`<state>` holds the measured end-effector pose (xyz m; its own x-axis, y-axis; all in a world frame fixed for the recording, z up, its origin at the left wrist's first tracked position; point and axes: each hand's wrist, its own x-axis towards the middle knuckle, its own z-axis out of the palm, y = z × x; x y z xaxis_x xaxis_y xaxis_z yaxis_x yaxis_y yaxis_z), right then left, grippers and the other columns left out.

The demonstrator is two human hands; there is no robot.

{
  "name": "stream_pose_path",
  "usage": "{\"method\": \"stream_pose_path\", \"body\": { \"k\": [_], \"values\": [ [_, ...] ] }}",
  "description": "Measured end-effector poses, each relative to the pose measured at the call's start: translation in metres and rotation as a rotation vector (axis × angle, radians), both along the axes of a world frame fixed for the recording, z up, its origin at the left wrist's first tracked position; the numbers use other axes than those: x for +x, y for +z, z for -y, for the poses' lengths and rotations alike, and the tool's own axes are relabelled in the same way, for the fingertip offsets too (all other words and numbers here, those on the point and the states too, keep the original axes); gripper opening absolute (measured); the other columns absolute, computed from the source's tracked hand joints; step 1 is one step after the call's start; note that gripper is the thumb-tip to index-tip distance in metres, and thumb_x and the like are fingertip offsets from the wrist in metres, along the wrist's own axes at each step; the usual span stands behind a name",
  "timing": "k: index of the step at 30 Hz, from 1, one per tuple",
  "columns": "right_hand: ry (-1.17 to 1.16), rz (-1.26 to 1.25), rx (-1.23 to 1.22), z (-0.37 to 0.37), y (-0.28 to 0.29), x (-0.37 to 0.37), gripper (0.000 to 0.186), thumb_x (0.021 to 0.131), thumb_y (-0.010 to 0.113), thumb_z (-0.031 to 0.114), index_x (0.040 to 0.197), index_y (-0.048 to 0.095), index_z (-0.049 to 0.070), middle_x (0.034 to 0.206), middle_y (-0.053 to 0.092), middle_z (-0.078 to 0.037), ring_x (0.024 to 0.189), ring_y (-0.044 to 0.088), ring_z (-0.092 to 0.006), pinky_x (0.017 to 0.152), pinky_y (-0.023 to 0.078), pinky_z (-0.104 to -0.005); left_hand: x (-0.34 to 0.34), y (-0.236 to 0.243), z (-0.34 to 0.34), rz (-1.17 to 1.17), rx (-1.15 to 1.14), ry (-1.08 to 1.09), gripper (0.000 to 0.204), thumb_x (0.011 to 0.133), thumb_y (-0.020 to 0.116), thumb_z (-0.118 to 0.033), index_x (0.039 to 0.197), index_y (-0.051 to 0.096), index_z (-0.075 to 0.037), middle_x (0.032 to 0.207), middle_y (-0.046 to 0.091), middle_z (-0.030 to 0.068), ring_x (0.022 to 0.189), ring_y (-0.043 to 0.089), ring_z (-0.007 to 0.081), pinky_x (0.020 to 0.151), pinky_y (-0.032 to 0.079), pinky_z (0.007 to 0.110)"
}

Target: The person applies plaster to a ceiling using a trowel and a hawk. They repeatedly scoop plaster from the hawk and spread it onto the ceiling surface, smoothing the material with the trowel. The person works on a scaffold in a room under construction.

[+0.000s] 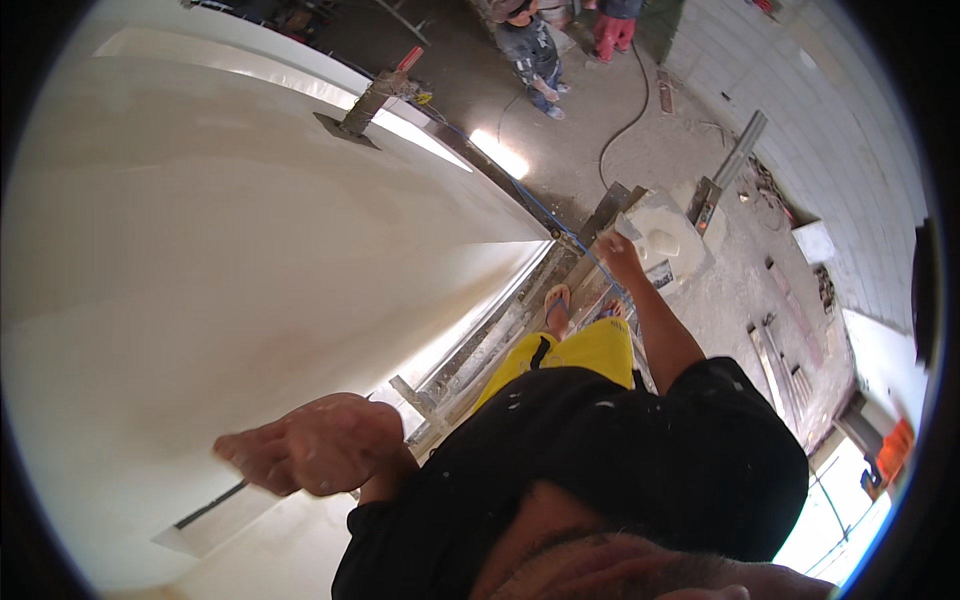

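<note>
My left hand (310, 445) is raised beside a smooth, cream plastered wall (200, 290), its fingers curled and slightly blurred. Just under it shows a pale flat plate with a dark strip (210, 512); I cannot make out whether the hand grips it. Lower down, my right arm reaches forward to a board (690, 262) spread with wet white plaster (655, 225). There my right hand (618, 256) is closed round a small grey-bladed trowel (628, 228), at the board's left edge. Its handle is hidden in my fingers.
I stand in flip-flops on narrow planks (500, 345) along the wall. A metal straightedge (742, 148) lies beyond the board. A wooden bracket (368, 108) rests on the wall's top. A blue cord (540, 205) runs past. Below, two people (535, 60) stand near a hose (635, 115).
</note>
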<state>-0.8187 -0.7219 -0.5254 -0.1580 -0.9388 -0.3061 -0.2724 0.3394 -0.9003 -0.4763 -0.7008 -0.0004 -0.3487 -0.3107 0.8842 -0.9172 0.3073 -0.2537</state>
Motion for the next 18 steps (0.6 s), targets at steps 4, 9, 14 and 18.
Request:
{"method": "stream_pose_path", "body": {
  "k": [4,9,14,18],
  "values": [
    [-0.173,0.239,-0.018,0.057,0.077,0.069,0.021,0.096,0.065,0.019,0.104,0.066,0.000,0.089,0.068,-0.003,0.079,0.063,-0.0090,0.067,0.051,-0.0253,0.023,0.015,0.007,0.050,-0.056,0.000,0.012,0.086,0.057,-0.011,0.098,0.058,-0.012,0.113,0.048,0.0158,0.119,0.043,0.0376,0.103,0.031,0.065],
    [-0.056,0.308,0.060,0.110,0.177,0.105,0.030,0.096,0.068,0.032,0.101,0.067,0.002,0.088,0.069,-0.005,0.077,0.062,-0.0082,0.065,0.049,-0.0242,0.044,0.017,0.014,0.064,-0.068,0.023,0.011,0.088,0.055,-0.010,0.099,0.057,-0.010,0.111,0.051,0.0154,0.113,0.045,0.0349,0.099,0.034,0.061],
    [-0.064,0.579,-0.027,0.197,0.214,0.133,0.040,0.096,0.067,0.045,0.104,0.068,0.006,0.093,0.069,-0.004,0.085,0.063,-0.0105,0.075,0.049,-0.0265,0.054,0.012,0.017,0.085,-0.064,0.079,0.011,0.090,0.053,-0.009,0.100,0.057,-0.007,0.109,0.053,0.0150,0.107,0.047,0.0322,0.095,0.036,0.056],
    [-0.076,0.857,-0.120,0.283,0.217,0.172,0.042,0.096,0.067,0.047,0.111,0.065,0.008,0.103,0.067,-0.002,0.100,0.061,-0.0132,0.088,0.047,-0.0325,0.055,0.006,0.018,0.103,-0.040,0.175,0.011,0.091,0.052,-0.008,0.101,0.056,-0.006,0.107,0.055,0.0147,0.102,0.048,0.0300,0.092,0.039,0.052]
  ]
}}
